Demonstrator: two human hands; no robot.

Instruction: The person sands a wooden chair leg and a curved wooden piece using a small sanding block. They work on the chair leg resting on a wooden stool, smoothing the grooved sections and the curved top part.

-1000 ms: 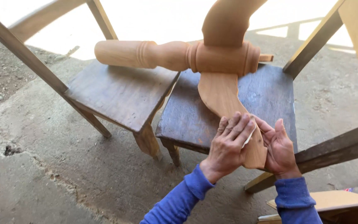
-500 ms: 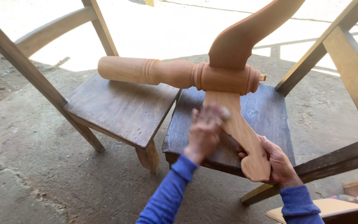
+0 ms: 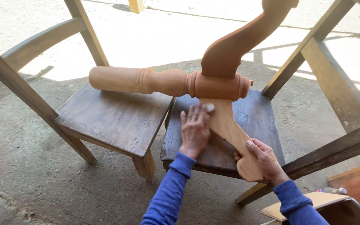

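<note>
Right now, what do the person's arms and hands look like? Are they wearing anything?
Both arms wear long blue sleeves, soft cloth bunched into folds at the cuffs. The left hand and the right hand are bare: no gloves, and no watch that shows. I can't tell whether there is a ring.

Concrete floor [image 3: 42, 183], cardboard box [image 3: 313, 204]

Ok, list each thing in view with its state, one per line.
Turned post: lying flat across both chair seats.
Curved leg: fixed to the post, lower end gripped.
Left hand: pressed on the leg's edge, a small pale pad under the fingertips.
Right hand: gripping the leg's lower end.
Left chair: upright, bearing the post.
Right chair: upright, under the leg.
</note>
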